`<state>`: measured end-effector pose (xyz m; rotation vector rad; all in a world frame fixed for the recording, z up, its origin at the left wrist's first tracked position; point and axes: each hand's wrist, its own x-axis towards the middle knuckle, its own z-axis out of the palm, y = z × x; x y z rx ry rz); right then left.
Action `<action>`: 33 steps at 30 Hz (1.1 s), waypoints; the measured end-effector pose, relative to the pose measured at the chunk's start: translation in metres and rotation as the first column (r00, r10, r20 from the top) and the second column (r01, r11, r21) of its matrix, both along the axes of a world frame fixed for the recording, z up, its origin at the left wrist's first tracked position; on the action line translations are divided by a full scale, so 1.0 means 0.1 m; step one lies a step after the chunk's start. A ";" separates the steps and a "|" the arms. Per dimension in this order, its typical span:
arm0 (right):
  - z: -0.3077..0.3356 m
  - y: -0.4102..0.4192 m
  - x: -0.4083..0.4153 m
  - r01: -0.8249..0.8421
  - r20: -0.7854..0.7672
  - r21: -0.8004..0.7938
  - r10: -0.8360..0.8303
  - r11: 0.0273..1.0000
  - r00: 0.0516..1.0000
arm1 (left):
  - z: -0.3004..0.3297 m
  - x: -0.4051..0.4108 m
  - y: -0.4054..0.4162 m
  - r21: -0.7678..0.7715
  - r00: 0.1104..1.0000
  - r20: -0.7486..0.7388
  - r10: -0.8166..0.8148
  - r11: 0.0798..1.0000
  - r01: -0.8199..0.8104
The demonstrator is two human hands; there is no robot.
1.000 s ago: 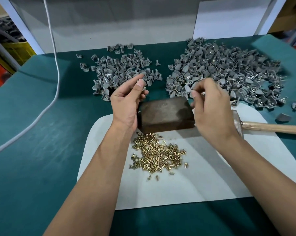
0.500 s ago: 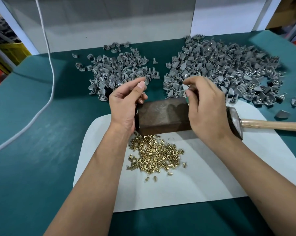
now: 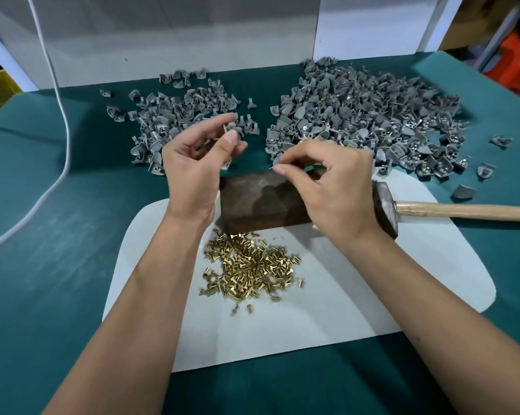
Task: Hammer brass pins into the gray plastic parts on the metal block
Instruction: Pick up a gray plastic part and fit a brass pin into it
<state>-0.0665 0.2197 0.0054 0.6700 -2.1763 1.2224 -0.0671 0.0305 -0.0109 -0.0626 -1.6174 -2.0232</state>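
Observation:
A dark rusty metal block [image 3: 261, 202] lies on a white mat [image 3: 327, 319], with nothing on its top. My left hand [image 3: 197, 166] hovers just left of and above the block, its thumb and fingers curled around gray plastic parts [image 3: 230, 127]. My right hand [image 3: 327, 184] is over the block's right half, with thumb and forefinger pinched together on something tiny; only a thin pale tip shows. A heap of brass pins [image 3: 249, 265] lies on the mat in front of the block. The hammer [image 3: 386, 208] rests to the right, its wooden handle [image 3: 468, 211] pointing right.
Two piles of gray plastic parts lie on the green table: a smaller left pile [image 3: 175, 115] and a larger right pile [image 3: 363, 115] with brass showing in some pieces. A white cable [image 3: 62, 121] runs down the left side. White panels stand behind.
My left hand has lifted off the block's left end and opened a little around the gray parts. My right hand has drawn back from the right pile to over the block.

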 end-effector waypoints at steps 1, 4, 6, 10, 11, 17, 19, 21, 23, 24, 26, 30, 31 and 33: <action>0.00 0.00 0.00 -0.010 0.007 -0.015 0.010 1.000 1.000 | 0.03 0.02 0.01 -0.029 1.000 -0.024 -0.008 1.000 0.008; 0.00 -0.01 0.02 -0.035 0.107 -0.134 0.049 0.990 0.993 | 0.07 0.12 0.08 -0.167 0.999 -0.050 -0.020 0.986 0.011; -0.02 -0.02 0.04 -0.049 0.195 -0.229 0.095 0.972 0.976 | 0.03 0.19 0.11 -0.316 0.999 -0.052 0.006 0.948 -0.022; -0.04 -0.03 0.06 -0.088 0.226 -0.245 0.145 0.965 0.963 | -0.02 0.23 0.09 -0.438 0.998 -0.055 0.028 0.898 -0.049; -0.04 -0.03 0.06 -0.095 0.213 -0.221 0.143 0.971 0.967 | -0.02 0.22 0.10 -0.434 0.998 -0.054 0.012 0.900 -0.034; -0.03 0.02 0.04 -0.107 0.110 -0.133 0.121 0.985 0.987 | -0.09 0.25 0.19 -0.322 0.990 0.036 -0.138 0.936 0.143; -0.03 0.02 0.02 -0.111 0.099 -0.116 0.123 0.987 0.987 | -0.11 0.24 0.20 -0.285 0.985 0.049 -0.163 0.943 0.170; -0.04 0.02 0.01 -0.121 0.095 -0.104 0.131 0.987 0.987 | -0.11 0.23 0.19 -0.264 0.983 0.057 -0.175 0.947 0.183; -0.05 0.02 -0.01 -0.136 0.092 -0.110 0.147 0.985 0.985 | -0.11 0.22 0.18 -0.251 0.981 0.064 -0.182 0.949 0.192; -0.05 0.02 -0.01 -0.144 0.090 -0.116 0.155 0.983 0.984 | -0.12 0.22 0.17 -0.242 0.980 0.068 -0.185 0.950 0.196; -0.07 0.02 -0.02 -0.155 0.084 -0.126 0.166 0.980 0.983 | -0.12 0.21 0.17 -0.224 0.979 0.075 -0.191 0.953 0.204; -0.08 0.02 -0.02 -0.166 0.061 -0.128 0.175 0.978 0.983 | -0.12 0.21 0.17 -0.210 0.977 0.081 -0.198 0.955 0.211; -0.07 0.02 -0.02 -0.169 0.057 -0.124 0.177 0.978 0.983 | -0.11 0.22 0.16 -0.212 0.976 0.084 -0.199 0.954 0.212; -0.07 0.01 -0.01 -0.172 0.058 -0.111 0.179 0.979 0.982 | -0.10 0.22 0.16 -0.211 0.976 0.093 -0.197 0.954 0.213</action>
